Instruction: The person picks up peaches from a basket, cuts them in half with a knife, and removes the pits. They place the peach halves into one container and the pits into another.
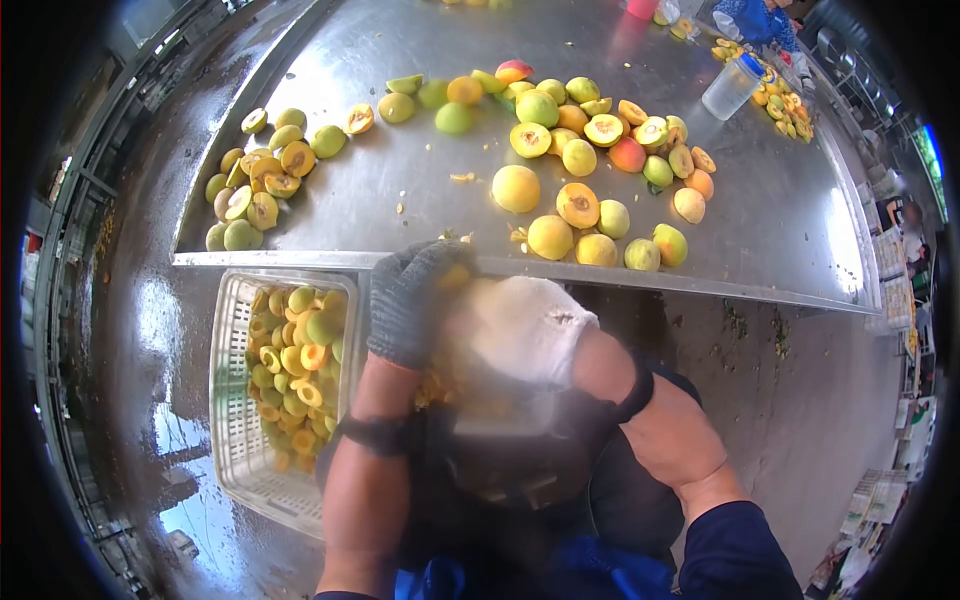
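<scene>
My left hand, in a grey knit glove, is closed at the table's front edge. A blurred yellow apricot-like fruit shows at its fingers. Close against it on the right is my right hand, in a white glove with a small hole near the wrist. Motion smears its fingers, so what they hold cannot be made out. Below both hands is a blurred pale container with yellow pieces at its left side. Nearest on the tabletop are whole fruits and a cut half with a brown centre.
Beyond my hands stretches a metal table with scattered fruit and a pile of halves at left. A white plastic crate of halved fruit stands below its edge. A blue-lidded bottle and another person are at far right.
</scene>
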Available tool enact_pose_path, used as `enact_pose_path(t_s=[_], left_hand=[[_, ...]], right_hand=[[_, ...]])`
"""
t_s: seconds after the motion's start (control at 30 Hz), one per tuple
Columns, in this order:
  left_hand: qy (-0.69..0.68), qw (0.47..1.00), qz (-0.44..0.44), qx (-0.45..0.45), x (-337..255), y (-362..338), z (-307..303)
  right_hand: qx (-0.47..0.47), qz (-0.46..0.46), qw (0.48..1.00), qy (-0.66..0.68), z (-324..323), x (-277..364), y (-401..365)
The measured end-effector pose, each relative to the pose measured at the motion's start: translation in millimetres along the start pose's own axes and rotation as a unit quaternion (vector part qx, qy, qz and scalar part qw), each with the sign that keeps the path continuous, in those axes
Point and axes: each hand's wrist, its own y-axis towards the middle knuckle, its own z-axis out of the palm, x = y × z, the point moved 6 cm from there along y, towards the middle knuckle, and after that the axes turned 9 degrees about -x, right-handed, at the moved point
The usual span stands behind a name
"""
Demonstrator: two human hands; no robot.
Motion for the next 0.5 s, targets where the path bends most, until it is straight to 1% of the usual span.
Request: enact_pose_path(t_s=[0.03, 0.13, 0.23, 0.33, 0.37, 0.4, 0.47, 0.5], left_hand=[[-0.028, 1.000, -0.012, 0.001, 0.8, -0.4, 1.4], [-0.046, 0.998, -0.011, 0.031, -4.2, 2.7, 3.6], [0.005, 0.999, -0.052, 0.015, 3.8, -3.0, 7.5], [0.092, 0.993, -0.054, 0.055, 9.8, -8.4, 14.1], [-0.013, 0.991, -0.128, 0.033, 15.7, -10.6, 14.6], [-0.119, 0.973, -0.198, 0.008, 19.2, -12.9, 17.1], [-0.233, 0.930, -0.283, -0.028, 19.0, -12.8, 21.3], [-0.242, 0.919, -0.307, -0.042, 12.6, -12.0, 18.5]], right_hand=[[-0.006, -0.003, 1.000, 0.026, 3.2, -7.2, 0.3], [-0.002, -0.011, 0.996, 0.091, -1.2, -9.6, -0.7], [0.027, -0.031, 0.995, -0.090, -3.7, 12.3, -7.5], [0.049, 0.022, 0.996, -0.076, -0.6, 9.4, -8.5], [0.066, 0.070, 0.995, -0.036, -0.1, 1.4, -3.9], [0.059, 0.067, 0.996, -0.018, -3.9, -1.7, -3.2], [0.038, 0.063, 0.997, 0.017, -14.7, -10.6, -2.4], [0.041, 0.076, 0.995, 0.045, -12.3, -16.0, -1.6]])
